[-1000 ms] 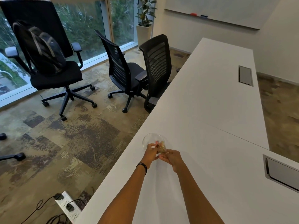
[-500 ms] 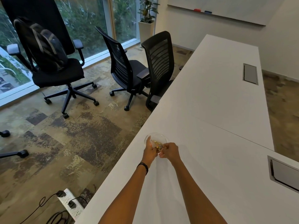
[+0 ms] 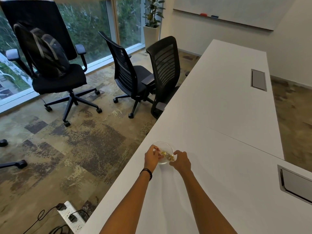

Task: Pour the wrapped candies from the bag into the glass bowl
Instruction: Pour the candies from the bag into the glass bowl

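A small clear glass bowl (image 3: 162,144) stands on the white table (image 3: 219,132) near its left edge. Over the bowl both hands hold a small clear bag (image 3: 166,154) with gold-wrapped candies. My left hand (image 3: 151,157) pinches the bag's left end. My right hand (image 3: 181,160) grips its right end at the bowl's near rim. The bag is tilted low over the bowl. Whether candies lie in the bowl I cannot tell.
Black office chairs (image 3: 162,73) stand along the table's left side; one (image 3: 55,65) carries a backpack. A power strip (image 3: 70,217) with cables lies on the carpet below. Metal cable hatches (image 3: 258,80) are set into the table top.
Both hands have carried the bag forward and down over the bowl. The view has shifted slightly.
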Tool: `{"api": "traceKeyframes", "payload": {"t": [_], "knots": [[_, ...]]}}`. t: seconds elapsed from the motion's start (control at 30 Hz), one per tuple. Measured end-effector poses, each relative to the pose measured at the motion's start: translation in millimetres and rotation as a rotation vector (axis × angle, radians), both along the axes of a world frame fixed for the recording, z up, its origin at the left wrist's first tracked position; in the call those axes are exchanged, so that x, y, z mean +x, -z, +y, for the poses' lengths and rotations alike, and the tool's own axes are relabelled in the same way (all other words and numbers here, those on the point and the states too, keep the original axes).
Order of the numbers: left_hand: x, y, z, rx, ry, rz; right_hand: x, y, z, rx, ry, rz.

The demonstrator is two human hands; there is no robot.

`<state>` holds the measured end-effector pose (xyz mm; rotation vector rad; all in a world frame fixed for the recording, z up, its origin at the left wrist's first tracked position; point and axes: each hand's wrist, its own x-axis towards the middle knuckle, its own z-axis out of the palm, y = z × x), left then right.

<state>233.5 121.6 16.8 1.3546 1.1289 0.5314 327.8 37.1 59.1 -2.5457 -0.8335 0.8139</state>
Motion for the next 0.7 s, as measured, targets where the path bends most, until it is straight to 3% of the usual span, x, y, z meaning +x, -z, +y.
{"api": "traceKeyframes", "payload": {"t": [0.27, 0.4, 0.7], "knots": [[-3, -6, 0, -0.043, 0.094, -0.017, -3, 6, 1, 0.071, 0.094, 0.076], [-7, -12, 6, 0.053, 0.147, 0.003, 0, 5, 4, 0.122, 0.143, 0.022], [-4, -18, 9, 0.237, 0.030, 0.024, 12, -13, 12, 0.247, 0.185, -0.065]]}}
